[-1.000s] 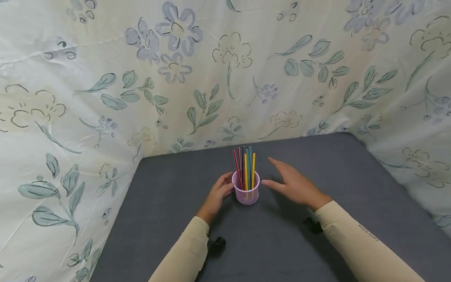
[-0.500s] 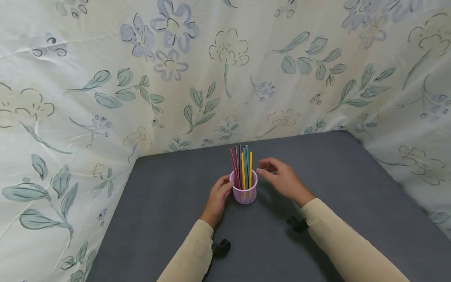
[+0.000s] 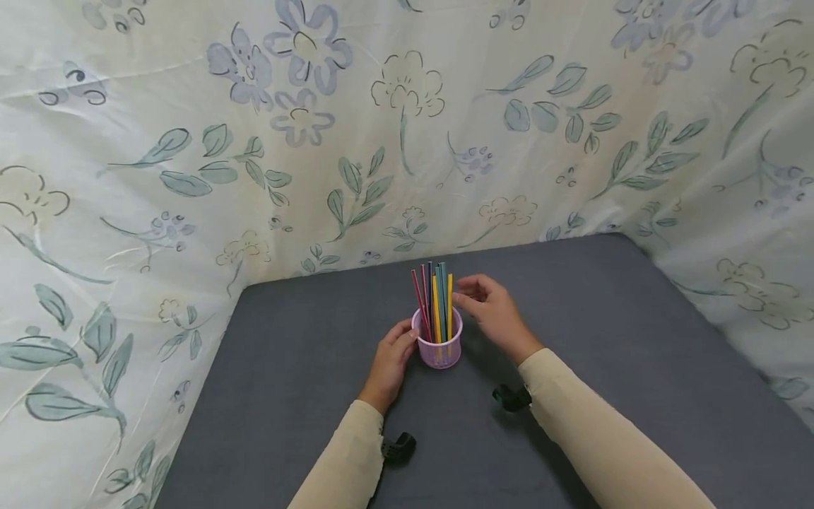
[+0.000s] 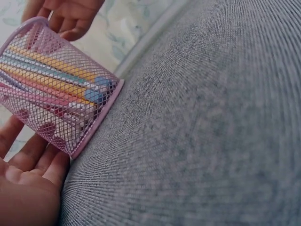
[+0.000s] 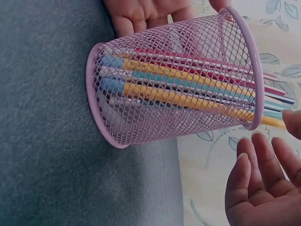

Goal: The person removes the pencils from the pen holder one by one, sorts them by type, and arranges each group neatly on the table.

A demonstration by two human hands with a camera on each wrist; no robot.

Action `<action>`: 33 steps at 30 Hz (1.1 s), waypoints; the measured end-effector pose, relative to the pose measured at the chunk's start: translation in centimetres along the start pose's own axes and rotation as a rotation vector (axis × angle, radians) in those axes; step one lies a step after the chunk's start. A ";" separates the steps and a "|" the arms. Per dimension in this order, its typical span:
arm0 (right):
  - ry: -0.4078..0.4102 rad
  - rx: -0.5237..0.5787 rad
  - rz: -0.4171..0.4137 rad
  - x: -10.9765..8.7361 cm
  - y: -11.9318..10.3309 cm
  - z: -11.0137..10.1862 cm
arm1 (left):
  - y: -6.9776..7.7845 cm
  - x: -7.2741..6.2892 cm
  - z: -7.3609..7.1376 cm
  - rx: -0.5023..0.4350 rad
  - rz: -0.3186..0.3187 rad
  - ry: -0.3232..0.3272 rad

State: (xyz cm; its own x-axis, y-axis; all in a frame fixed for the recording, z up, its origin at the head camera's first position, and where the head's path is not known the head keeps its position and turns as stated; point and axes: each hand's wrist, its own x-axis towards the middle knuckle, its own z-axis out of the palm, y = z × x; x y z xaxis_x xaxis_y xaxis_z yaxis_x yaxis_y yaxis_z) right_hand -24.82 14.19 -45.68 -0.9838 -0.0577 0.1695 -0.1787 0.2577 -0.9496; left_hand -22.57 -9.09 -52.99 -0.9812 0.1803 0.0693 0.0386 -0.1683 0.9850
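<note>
A pink mesh pencil cup [image 3: 440, 356] stands upright on the dark grey cloth. My left hand [image 3: 386, 364] holds it from the left, thumb at the rim and fingers around the far side. Several pencils stand inside, among them a yellow pencil [image 3: 449, 300] on the right, red pencils [image 3: 417, 297] on the left, plus teal and dark ones. My right hand [image 3: 496, 314] hovers right of the cup, its loosely bent fingers and thumb apart beside the pencil tops. In the right wrist view its thumb [image 5: 292, 123] overlaps the yellow pencil's upper end.
The grey cloth-covered table [image 3: 305, 396] ends at the back against a floral curtain [image 3: 407, 155], which also rises at both sides. A black wrist mount [image 3: 399, 447] sits under the left sleeve, and another black mount [image 3: 511, 398] under the right one.
My right hand has moved left toward the pencil tops, and its fingers have bent from a straighter spread. The left hand stays on the cup. The head view has shifted slightly.
</note>
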 end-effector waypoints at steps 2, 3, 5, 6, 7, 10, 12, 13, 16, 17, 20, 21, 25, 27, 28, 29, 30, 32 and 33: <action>0.005 -0.007 0.005 0.2 0.0 0.4 | 0.1 -0.1 -0.1 0.002 -0.003 0.000; 0.008 -0.012 0.009 0.3 0.0 0.5 | 0.1 -0.1 -0.2 0.002 -0.007 0.000; 0.014 -0.021 0.015 0.4 0.0 0.8 | 0.1 -0.2 -0.3 0.006 -0.012 -0.003; 0.017 -0.022 0.019 0.4 0.0 0.9 | 0.1 -0.2 -0.3 0.013 -0.011 -0.004; 0.018 -0.026 0.018 0.4 0.0 0.9 | 0.1 -0.2 -0.3 0.017 -0.012 -0.006; 0.019 -0.038 0.017 0.4 0.1 1.1 | 0.1 -0.2 -0.4 0.038 -0.016 -0.011; 0.016 -0.042 0.018 0.4 0.1 1.2 | 0.1 -0.2 -0.5 0.044 -0.018 -0.011; 0.013 -0.046 0.019 0.5 0.1 1.3 | 0.1 -0.2 -0.5 0.040 -0.020 -0.010; 0.010 -0.048 0.027 0.5 0.1 1.4 | 0.1 -0.3 -0.6 0.041 -0.014 -0.011; 0.011 -0.047 0.029 0.5 0.1 1.4 | 0.1 -0.3 -0.6 0.037 -0.011 -0.012; 0.014 -0.044 0.032 0.6 0.1 1.4 | 0.2 -0.4 -0.6 0.034 -0.003 -0.013; 0.016 -0.042 0.032 0.7 0.1 1.4 | 0.2 -0.4 -0.6 0.033 -0.003 -0.012; 0.021 -0.013 0.029 0.7 -0.2 1.2 | 0.2 -0.4 -0.7 0.027 0.000 -0.010; 0.028 0.008 0.023 0.7 -0.4 1.0 | 0.2 -0.4 -0.6 0.029 0.002 -0.016; 0.034 0.018 0.026 0.7 -0.6 0.8 | 0.2 -0.4 -0.6 0.029 0.003 -0.020; 0.039 0.026 0.026 0.7 -0.7 0.7 | 0.1 -0.3 -0.5 0.030 0.003 -0.024; 0.043 0.033 0.026 0.7 -0.8 0.5 | 0.1 -0.3 -0.4 0.033 0.004 -0.027; 0.047 0.043 0.027 0.7 -1.0 0.3 | 0.0 -0.3 -0.3 0.043 0.006 -0.032; 0.048 0.043 0.028 0.7 -1.0 0.2 | -0.1 -0.3 -0.2 0.042 0.005 -0.032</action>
State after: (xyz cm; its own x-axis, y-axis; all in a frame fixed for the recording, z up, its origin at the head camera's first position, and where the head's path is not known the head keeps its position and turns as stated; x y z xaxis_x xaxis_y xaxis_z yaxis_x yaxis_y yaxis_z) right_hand -25.28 13.70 -44.64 -0.9880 -0.0047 0.1546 -0.1519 0.2171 -0.9643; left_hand -22.34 -9.37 -53.12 -0.9745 0.2102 0.0790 0.0526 -0.1284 0.9903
